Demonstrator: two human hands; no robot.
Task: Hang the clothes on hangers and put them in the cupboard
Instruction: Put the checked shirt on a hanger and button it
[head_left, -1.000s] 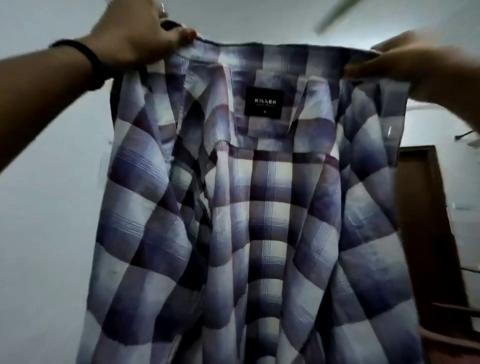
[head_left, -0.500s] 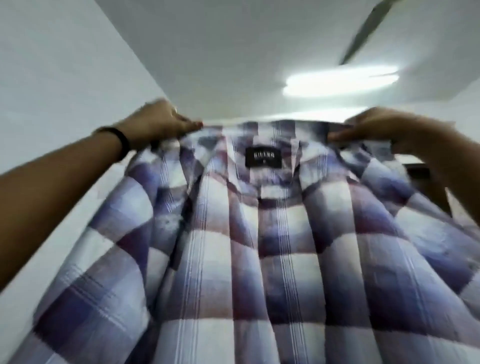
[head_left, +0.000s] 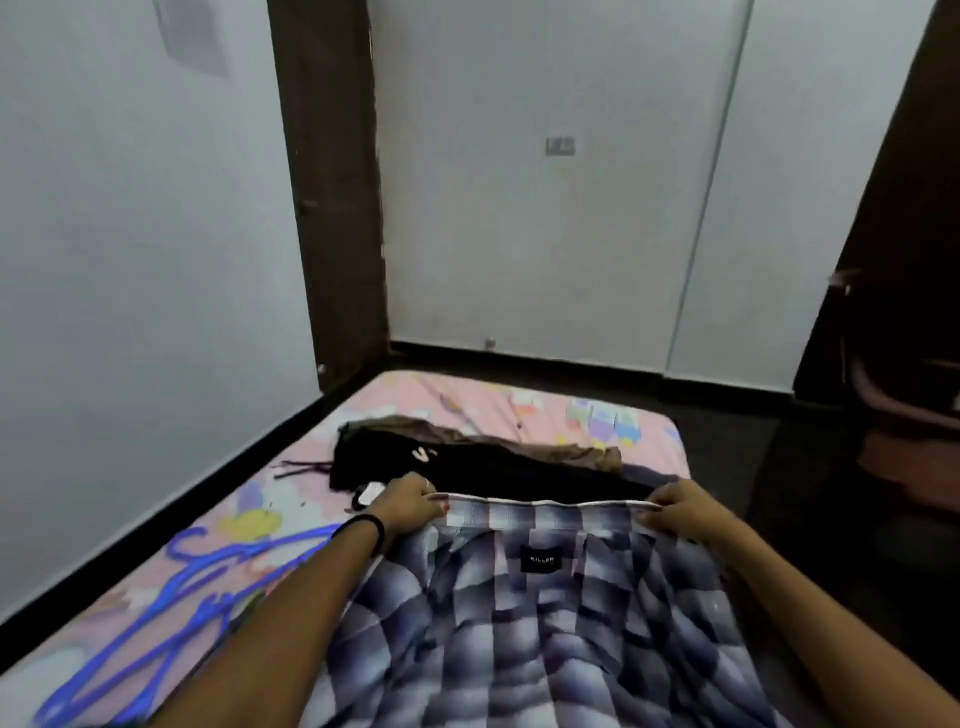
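Observation:
A blue, purple and white checked shirt (head_left: 545, 639) is spread low over the mattress, its black neck label facing up. My left hand (head_left: 410, 504) pinches the left end of the collar. My right hand (head_left: 680, 512) pinches the right end, so the collar edge is stretched straight between them. Several blue hangers (head_left: 176, 587) lie on the pink sheet to the left of my left forearm.
A black garment (head_left: 467, 467) and a brown one (head_left: 519, 441) lie on the mattress (head_left: 597, 415) just beyond the collar. White walls stand left and ahead, with a dark door frame (head_left: 332, 197) in the corner. Dark wooden furniture (head_left: 893, 312) stands at the right over dark floor.
The shirt was held up high towards the ceiling; now both hands have brought it down onto the mattress, still holding the collar. The view has dropped from the ceiling to the bed.

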